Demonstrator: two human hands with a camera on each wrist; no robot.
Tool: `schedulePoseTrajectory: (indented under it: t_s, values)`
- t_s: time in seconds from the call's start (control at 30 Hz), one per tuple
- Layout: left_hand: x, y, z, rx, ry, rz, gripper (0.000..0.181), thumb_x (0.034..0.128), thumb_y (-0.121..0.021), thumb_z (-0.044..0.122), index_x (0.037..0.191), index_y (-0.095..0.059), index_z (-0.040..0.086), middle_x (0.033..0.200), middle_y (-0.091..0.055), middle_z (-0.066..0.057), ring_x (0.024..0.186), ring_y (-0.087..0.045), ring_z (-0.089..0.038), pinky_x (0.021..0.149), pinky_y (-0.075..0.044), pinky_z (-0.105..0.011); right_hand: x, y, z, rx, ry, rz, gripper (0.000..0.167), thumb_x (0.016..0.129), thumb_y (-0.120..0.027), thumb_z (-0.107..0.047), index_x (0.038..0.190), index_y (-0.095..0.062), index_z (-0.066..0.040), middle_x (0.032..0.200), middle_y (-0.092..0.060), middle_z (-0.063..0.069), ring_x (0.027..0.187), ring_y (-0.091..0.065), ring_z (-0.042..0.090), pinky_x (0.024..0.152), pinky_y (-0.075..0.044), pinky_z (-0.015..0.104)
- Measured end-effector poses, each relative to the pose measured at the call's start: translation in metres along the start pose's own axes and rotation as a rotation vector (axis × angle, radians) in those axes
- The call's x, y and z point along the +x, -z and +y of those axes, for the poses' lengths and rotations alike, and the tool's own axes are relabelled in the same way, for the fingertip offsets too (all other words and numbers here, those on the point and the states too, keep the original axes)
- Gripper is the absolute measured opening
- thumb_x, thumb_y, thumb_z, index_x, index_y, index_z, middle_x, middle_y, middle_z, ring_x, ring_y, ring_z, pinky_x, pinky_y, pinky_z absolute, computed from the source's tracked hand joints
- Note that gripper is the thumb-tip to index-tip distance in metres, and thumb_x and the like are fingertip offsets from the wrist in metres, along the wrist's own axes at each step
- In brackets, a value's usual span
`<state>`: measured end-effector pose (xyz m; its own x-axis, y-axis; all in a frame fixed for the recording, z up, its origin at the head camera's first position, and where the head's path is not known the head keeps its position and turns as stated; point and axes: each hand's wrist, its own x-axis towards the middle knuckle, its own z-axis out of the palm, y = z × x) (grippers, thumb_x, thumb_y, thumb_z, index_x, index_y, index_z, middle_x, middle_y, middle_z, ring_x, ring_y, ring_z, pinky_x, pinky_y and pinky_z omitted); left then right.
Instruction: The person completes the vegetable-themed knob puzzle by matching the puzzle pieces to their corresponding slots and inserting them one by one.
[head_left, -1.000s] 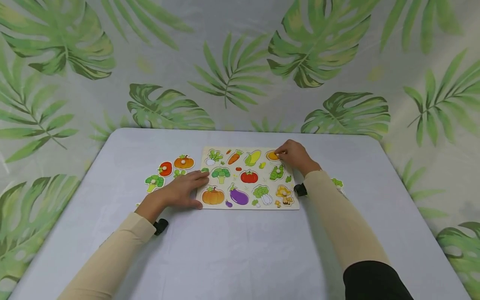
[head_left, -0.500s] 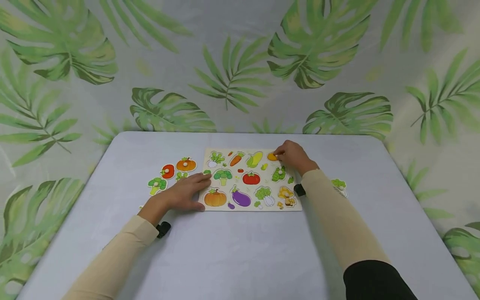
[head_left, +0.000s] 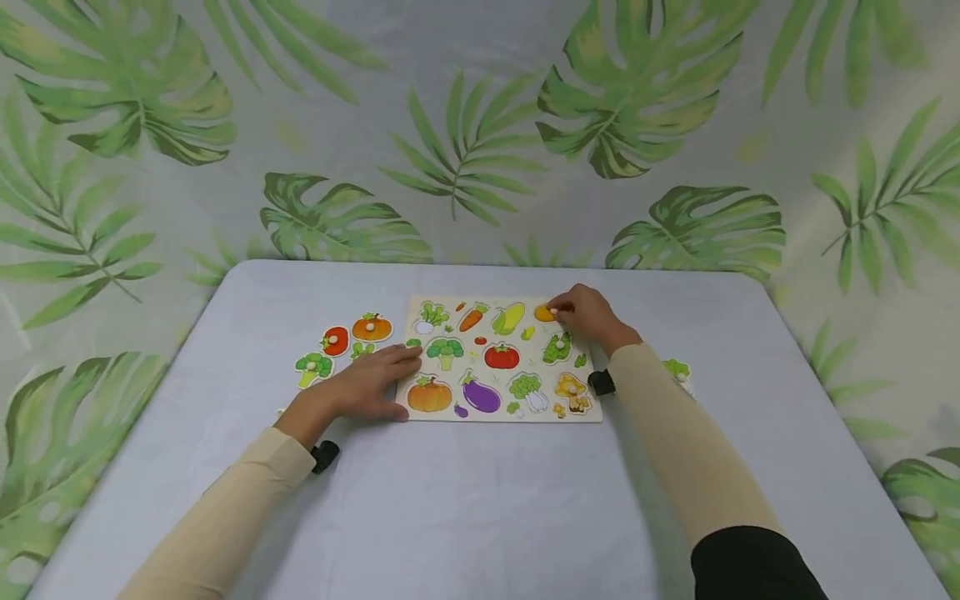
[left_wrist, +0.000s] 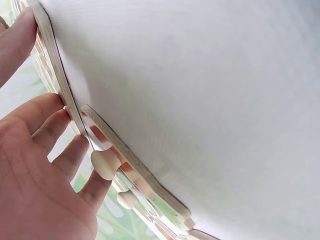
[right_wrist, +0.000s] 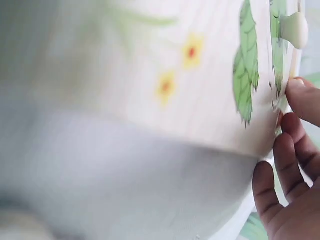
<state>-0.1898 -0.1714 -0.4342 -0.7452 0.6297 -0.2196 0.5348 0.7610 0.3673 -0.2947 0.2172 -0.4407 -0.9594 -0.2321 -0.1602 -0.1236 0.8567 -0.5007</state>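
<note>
A wooden vegetable puzzle board (head_left: 468, 417) lies flat on the table. At its far right corner my right hand (head_left: 596, 321) pinches the small knob of an orange-yellow oval puzzle piece (head_left: 543, 313). The hand covers part of that piece. In the right wrist view, thumb and fingertips (right_wrist: 284, 150) meet at the board's edge, beside a green piece's knob (right_wrist: 295, 30). My left hand (head_left: 367, 383) rests at the board's left edge with fingers extended, fingertips on it. In the left wrist view, the left fingers (left_wrist: 70, 157) lie along the edge.
Loose knobbed pieces lie left of the board: a pumpkin (head_left: 372, 328), a tomato (head_left: 335, 341) and a broccoli (head_left: 313, 368). A green leafy piece (head_left: 677, 370) lies on the right, partly behind the right sleeve. A leaf-print cloth (head_left: 465, 158) hangs behind the table.
Both hands keep nearly the same places, the right still at the orange-yellow piece. The whole view has shifted slightly.
</note>
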Motion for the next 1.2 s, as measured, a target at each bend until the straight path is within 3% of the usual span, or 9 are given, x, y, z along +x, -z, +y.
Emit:
schedulePoseTrajectory:
  t_s: [0.2, 0.47, 0.87, 1.2]
  values:
    - [0.000, 0.003, -0.002, 0.012, 0.022, -0.012, 0.083, 0.0844, -0.077, 0.038, 0.153, -0.038, 0.010, 0.165, -0.027, -0.007, 0.152, -0.023, -0.035, 0.121, -0.024, -0.061, -0.008, 0.014, 0.000, -0.011, 0.026, -0.086, 0.055, 0.097, -0.058, -0.012, 0.149, -0.045, -0.012, 0.134, -0.056, 0.019, 0.122, -0.052, 0.035, 0.108, -0.044, 0.051]
    - [-0.003, 0.001, -0.004, -0.006, 0.027, -0.012, 0.082, 0.0842, -0.077, 0.037, 0.152, -0.040, 0.009, 0.165, -0.028, -0.007, 0.152, -0.025, -0.036, 0.120, -0.025, -0.061, -0.035, 0.035, 0.012, -0.048, 0.085, -0.106, 0.045, 0.099, -0.056, -0.015, 0.143, -0.053, -0.008, 0.145, -0.052, 0.019, 0.126, -0.052, 0.038, 0.102, -0.047, 0.055]
    - [0.006, -0.005, 0.004, -0.011, 0.001, -0.031, 0.082, 0.0849, -0.076, 0.037, 0.153, -0.039, 0.010, 0.165, -0.027, -0.007, 0.153, -0.024, -0.034, 0.121, -0.025, -0.059, -0.132, 0.062, 0.049, -0.159, 0.207, 0.013, 0.042, 0.093, -0.067, -0.010, 0.134, -0.060, -0.004, 0.132, -0.062, 0.020, 0.112, -0.062, 0.039, 0.096, -0.051, 0.057]
    - [0.001, 0.000, 0.002, -0.002, 0.029, -0.021, 0.083, 0.0848, -0.077, 0.037, 0.153, -0.038, 0.010, 0.165, -0.027, -0.006, 0.153, -0.023, -0.034, 0.122, -0.024, -0.059, -0.159, 0.071, 0.084, -0.191, 0.237, 0.140, 0.029, 0.088, -0.069, -0.003, 0.117, -0.068, -0.001, 0.122, -0.065, 0.023, 0.113, -0.060, 0.044, 0.093, -0.049, 0.062]
